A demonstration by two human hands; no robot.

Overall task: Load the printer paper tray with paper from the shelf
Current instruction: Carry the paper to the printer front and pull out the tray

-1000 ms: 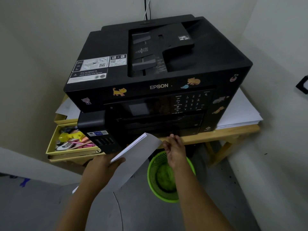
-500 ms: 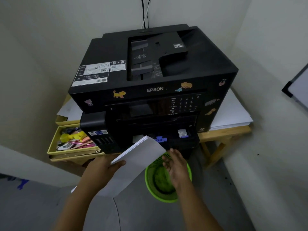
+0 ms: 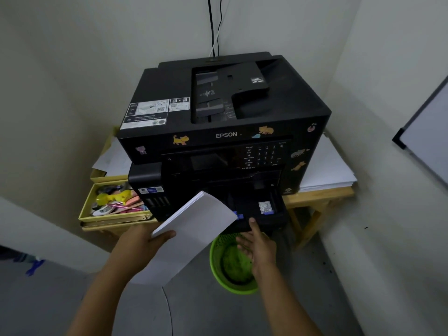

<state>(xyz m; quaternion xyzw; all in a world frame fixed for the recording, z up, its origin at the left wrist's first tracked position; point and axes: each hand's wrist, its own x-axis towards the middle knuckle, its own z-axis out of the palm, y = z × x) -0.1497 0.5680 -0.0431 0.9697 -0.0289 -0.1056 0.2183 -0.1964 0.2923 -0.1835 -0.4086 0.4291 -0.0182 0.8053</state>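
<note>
White paper stack (image 3: 191, 236) is gripped by the left hand (image 3: 140, 241), off the shelf, just before the pulled-out paper tray (image 3: 257, 214). The right hand (image 3: 259, 246), fingers loose, touches the tray's front edge. Loading remains, at the printer (image 3: 225, 132) on the counter (image 3: 317, 197).

Dim, flat indoor light with a greenish-grey cast; no clear source shows. The black printer (image 3: 225, 122) loses detail in its dark front recess. The paper stack (image 3: 191, 234) is the brightest patch, lower centre. Wide-angle bending curves walls at the frame edges. Overall slightly soft and grainy.
</note>
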